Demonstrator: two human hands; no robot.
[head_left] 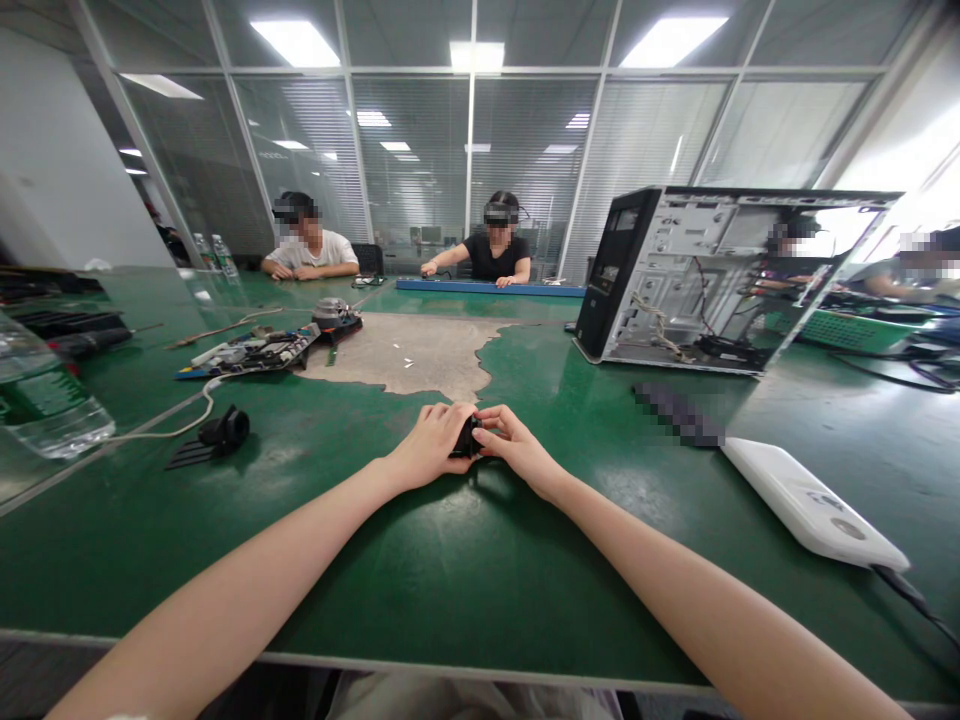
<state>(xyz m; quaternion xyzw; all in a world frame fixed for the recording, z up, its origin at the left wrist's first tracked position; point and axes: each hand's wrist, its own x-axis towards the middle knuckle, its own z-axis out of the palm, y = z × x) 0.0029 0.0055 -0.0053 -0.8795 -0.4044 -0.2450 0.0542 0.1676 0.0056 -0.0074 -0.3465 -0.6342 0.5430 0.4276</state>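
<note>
A small black part [465, 438], its exact kind unclear, is held between my two hands just above the green table [420, 590]. My left hand [427, 445] wraps round it from the left, the fingers curled over its top. From the right, my right hand [517, 450] pinches its edge with thumb and fingertips. Much of the part is hidden behind the fingers. Left of my hands, a black plastic piece with a round end and prongs [217, 435] lies on the table.
A circuit board [255, 350] and a fan-like cooler [335, 318] lie at left, near a water bottle [45, 390]. An open computer case [697, 280] stands at right, with a white power bank [817, 505] in front. Several people sit across the table.
</note>
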